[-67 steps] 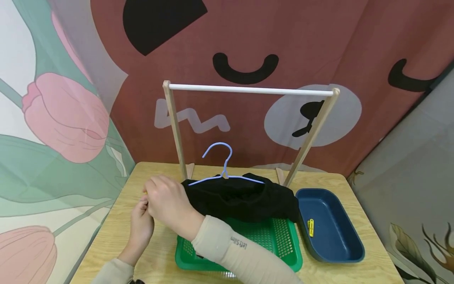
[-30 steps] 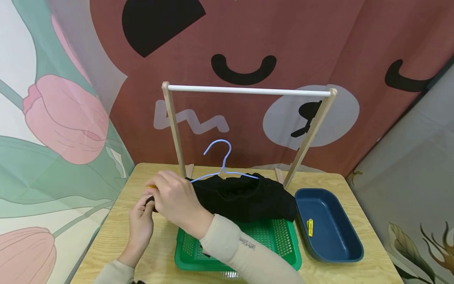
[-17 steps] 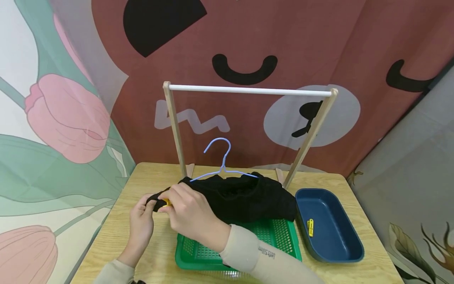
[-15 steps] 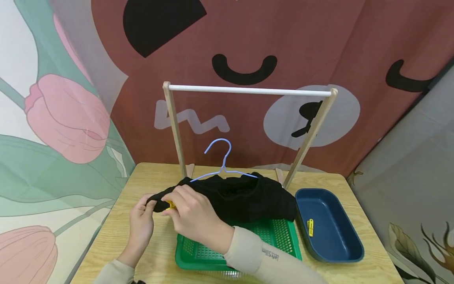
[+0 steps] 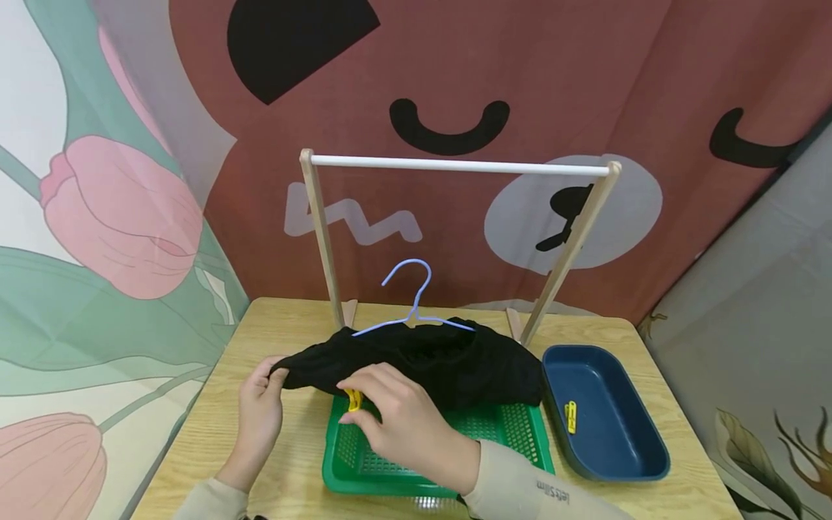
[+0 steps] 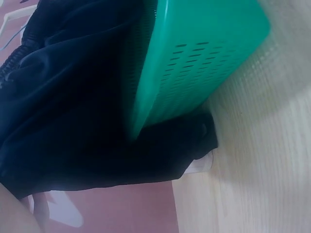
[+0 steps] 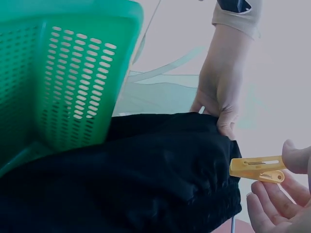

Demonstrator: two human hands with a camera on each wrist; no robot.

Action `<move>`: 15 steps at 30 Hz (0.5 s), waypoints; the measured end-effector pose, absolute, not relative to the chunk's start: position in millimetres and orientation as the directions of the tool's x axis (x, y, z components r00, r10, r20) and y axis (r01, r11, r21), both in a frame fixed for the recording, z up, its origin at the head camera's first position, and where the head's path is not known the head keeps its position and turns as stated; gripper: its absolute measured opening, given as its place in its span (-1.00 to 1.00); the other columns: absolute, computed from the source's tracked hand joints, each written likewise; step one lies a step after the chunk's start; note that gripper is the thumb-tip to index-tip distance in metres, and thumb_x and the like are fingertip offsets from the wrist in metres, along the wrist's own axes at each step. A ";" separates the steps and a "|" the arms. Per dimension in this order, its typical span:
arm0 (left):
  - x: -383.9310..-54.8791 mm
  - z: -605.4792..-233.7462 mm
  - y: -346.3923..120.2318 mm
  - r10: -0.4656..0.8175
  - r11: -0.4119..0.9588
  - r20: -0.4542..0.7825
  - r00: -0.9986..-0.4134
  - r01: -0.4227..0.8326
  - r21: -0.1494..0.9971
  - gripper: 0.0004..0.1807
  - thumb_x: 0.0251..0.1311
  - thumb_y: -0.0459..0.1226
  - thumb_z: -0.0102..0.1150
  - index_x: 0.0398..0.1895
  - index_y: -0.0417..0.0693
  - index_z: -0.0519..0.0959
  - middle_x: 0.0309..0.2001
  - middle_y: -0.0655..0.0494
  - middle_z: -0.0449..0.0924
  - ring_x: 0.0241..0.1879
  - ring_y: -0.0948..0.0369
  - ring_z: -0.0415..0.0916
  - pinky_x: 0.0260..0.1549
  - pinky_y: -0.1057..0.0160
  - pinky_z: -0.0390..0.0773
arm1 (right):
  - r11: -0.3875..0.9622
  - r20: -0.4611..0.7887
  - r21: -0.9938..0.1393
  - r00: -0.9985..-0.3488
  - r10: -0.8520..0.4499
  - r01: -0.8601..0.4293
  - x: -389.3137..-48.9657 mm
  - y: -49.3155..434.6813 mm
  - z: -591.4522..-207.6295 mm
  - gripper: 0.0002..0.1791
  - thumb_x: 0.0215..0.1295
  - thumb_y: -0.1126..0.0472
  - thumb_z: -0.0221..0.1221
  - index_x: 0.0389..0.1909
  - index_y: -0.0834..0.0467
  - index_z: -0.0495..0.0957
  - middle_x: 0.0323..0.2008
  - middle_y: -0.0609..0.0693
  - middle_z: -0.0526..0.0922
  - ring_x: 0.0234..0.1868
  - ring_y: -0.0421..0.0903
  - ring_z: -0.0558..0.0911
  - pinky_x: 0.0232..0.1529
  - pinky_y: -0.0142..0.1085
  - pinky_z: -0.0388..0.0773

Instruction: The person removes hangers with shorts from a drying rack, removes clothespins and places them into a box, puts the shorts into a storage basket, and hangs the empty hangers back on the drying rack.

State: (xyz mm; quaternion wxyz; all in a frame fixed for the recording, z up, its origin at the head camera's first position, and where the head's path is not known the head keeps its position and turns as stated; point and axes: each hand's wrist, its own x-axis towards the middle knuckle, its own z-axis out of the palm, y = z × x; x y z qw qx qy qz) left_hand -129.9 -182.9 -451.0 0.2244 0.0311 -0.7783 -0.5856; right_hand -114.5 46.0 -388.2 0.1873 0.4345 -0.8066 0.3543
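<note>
A black garment (image 5: 455, 372) with a gathered elastic edge lies over the back of the green basket (image 5: 544, 453), a light blue hanger (image 5: 416, 300) at its top edge. My left hand (image 5: 260, 408) pinches the garment's left end between thumb and fingers and stretches it out to the left. Between the thumb and fingertips of my right hand (image 5: 409, 422) is a yellow clothespin (image 5: 354, 399), just in front of the cloth. In the right wrist view the clothespin (image 7: 257, 169) overlaps the garment's gathered edge.
Behind the garment stands a wooden rack with a white rail (image 5: 461, 165). A dark blue tray (image 5: 614, 404) sits at the right, with yellow clothespins (image 5: 570, 417) inside by its left wall. A printed curtain (image 5: 448, 72) hangs behind the wooden table (image 5: 195, 440).
My right hand has moved right and down, away from my left hand, carrying the yellow clothespin. The garment's left end now shows stretched out. The hanger has shifted slightly right.
</note>
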 end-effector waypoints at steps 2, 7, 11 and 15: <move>-128.8 -449.6 -182.1 -0.313 0.314 0.312 -0.897 0.212 0.926 -0.79 0.45 -0.40 -0.03 -0.17 -0.35 0.61 -0.26 0.36 0.62 -0.20 0.46 0.54 -0.18 0.52 0.48 | 0.374 0.607 -0.407 -0.553 -0.570 -0.833 -112.9 54.4 -390.5 -0.64 0.22 0.17 0.39 0.01 0.14 0.60 -0.04 -0.10 0.61 0.00 -0.24 0.55 0.06 -0.47 0.49; -128.1 -448.7 -180.5 -0.320 0.319 0.305 -0.897 0.201 0.926 -0.79 0.46 -0.40 -0.02 -0.17 -0.34 0.62 -0.26 0.35 0.63 -0.20 0.47 0.54 -0.17 0.52 0.47 | 0.396 0.594 -0.414 -0.573 -0.564 -0.820 -109.0 77.6 -397.7 -0.62 0.19 0.19 0.41 0.02 0.13 0.60 -0.02 -0.11 0.60 0.02 -0.22 0.56 0.09 -0.35 0.52; -128.6 -449.3 -180.9 -0.329 0.307 0.301 -0.895 0.200 0.930 -0.79 0.45 -0.41 -0.02 -0.15 -0.36 0.61 -0.26 0.40 0.62 -0.19 0.48 0.53 -0.16 0.53 0.45 | 0.444 0.584 -0.398 -0.595 -0.552 -0.803 -107.2 97.6 -402.7 -0.59 0.14 0.21 0.44 0.02 0.11 0.60 -0.03 -0.12 0.61 0.01 -0.21 0.58 0.03 -0.33 0.56; -129.0 -449.9 -182.3 -0.341 0.286 0.299 -0.891 0.205 0.936 -0.78 0.44 -0.41 -0.03 -0.14 -0.38 0.61 -0.26 0.43 0.61 -0.19 0.47 0.53 -0.16 0.53 0.44 | 0.481 0.585 -0.383 -0.610 -0.534 -0.788 -107.3 116.1 -406.3 -0.57 0.10 0.23 0.46 0.01 0.10 0.60 -0.03 -0.12 0.61 -0.02 -0.19 0.59 -0.03 -0.34 0.59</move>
